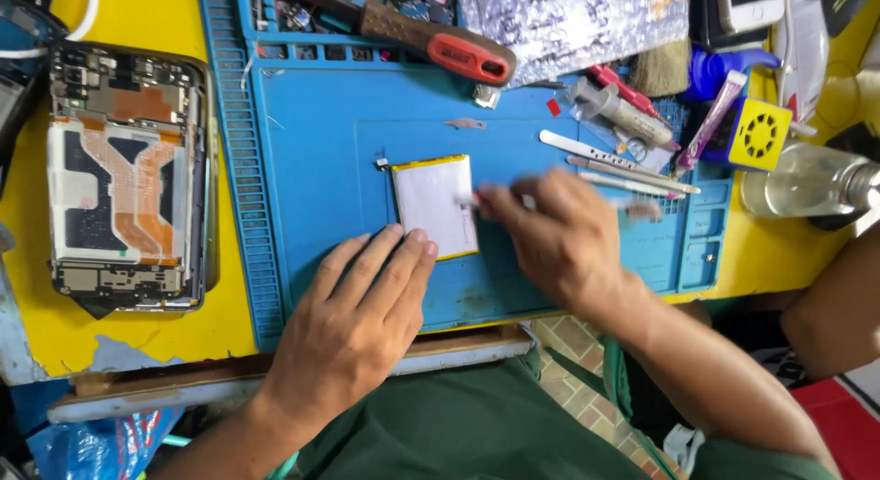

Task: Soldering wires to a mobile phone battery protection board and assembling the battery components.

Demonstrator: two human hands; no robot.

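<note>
A flat white battery [431, 201] with a yellow edge lies on the blue work mat [321, 159]. My left hand [362, 320] lies flat on the mat, fingers together, its fingertips pressing the battery's near edge. My right hand [559, 237] is at the battery's right edge, pinching a thin tool [642, 208] whose tip touches the battery; the tool is blurred.
An opened phone [124, 173] with its boards bared lies on the yellow table at the left. A red-handled screwdriver [431, 40], tweezers [596, 154], a brush [660, 67], a glue tube [623, 109] and a clear bottle [807, 182] crowd the mat's far and right sides.
</note>
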